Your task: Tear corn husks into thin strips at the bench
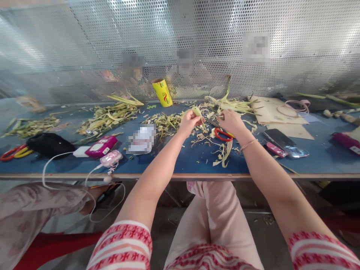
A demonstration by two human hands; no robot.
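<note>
My left hand (190, 120) is closed around a pale green leaf strip (197, 111) over the blue table (180, 161). Just to its right, my right hand (231, 122) is closed as well, fingers pinched toward the same strip; what it grips is too small to make out. Red-handled scissors (223, 135) lie on the table directly below my right hand. Cut leaf scraps (223, 155) are scattered around both hands.
Leaf piles (108, 117) lie left and behind. A yellow roll (162, 92) stands at the back. Phones (285, 143) and cardboard (277, 112) are at right; a pink device (101, 146), black pouch (47, 144) and cables at left. Another person's arm (33, 210) is lower left.
</note>
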